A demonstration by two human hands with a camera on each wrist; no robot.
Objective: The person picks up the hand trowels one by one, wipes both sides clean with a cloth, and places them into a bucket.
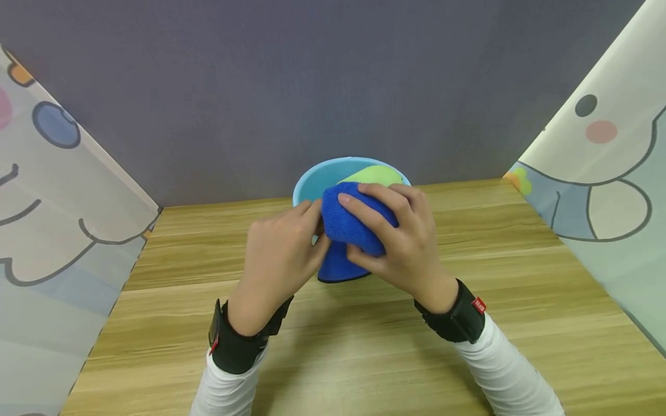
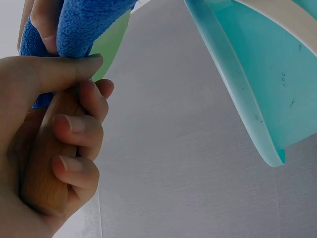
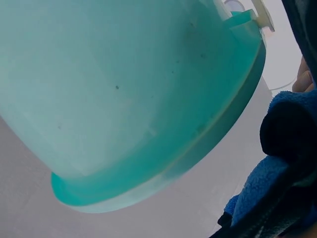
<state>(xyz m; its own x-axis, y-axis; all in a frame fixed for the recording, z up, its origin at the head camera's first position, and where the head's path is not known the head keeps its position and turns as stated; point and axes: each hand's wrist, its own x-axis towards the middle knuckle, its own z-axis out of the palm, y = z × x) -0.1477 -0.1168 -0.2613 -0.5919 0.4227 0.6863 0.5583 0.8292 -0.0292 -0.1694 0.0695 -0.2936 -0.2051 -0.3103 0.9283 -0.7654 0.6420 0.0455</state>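
My left hand (image 1: pixel 281 240) curls its fingers round a wooden handle (image 2: pixel 47 181), its thumb resting at the edge of a blue cloth (image 1: pixel 338 216). Fuzzy and dark-edged, the cloth bunches over the upper part of the wooden-handled tool. A light green part (image 1: pixel 382 174) shows beyond the cloth, overlapping the bucket in the head view; its full shape is hidden. With fingers spread over the top and thumb below, my right hand (image 1: pixel 406 237) grips the cloth. One flap hangs down toward the table.
Behind the hands stands a light blue bucket (image 1: pixel 314 178), with a pale handle (image 2: pixel 292 22) in the left wrist view. It sits at the back of the wood-grain table (image 1: pixel 182 277), against a grey panel (image 1: pixel 260 98). Cartoon-printed sheets (image 1: pixel 57 190) flank both sides.
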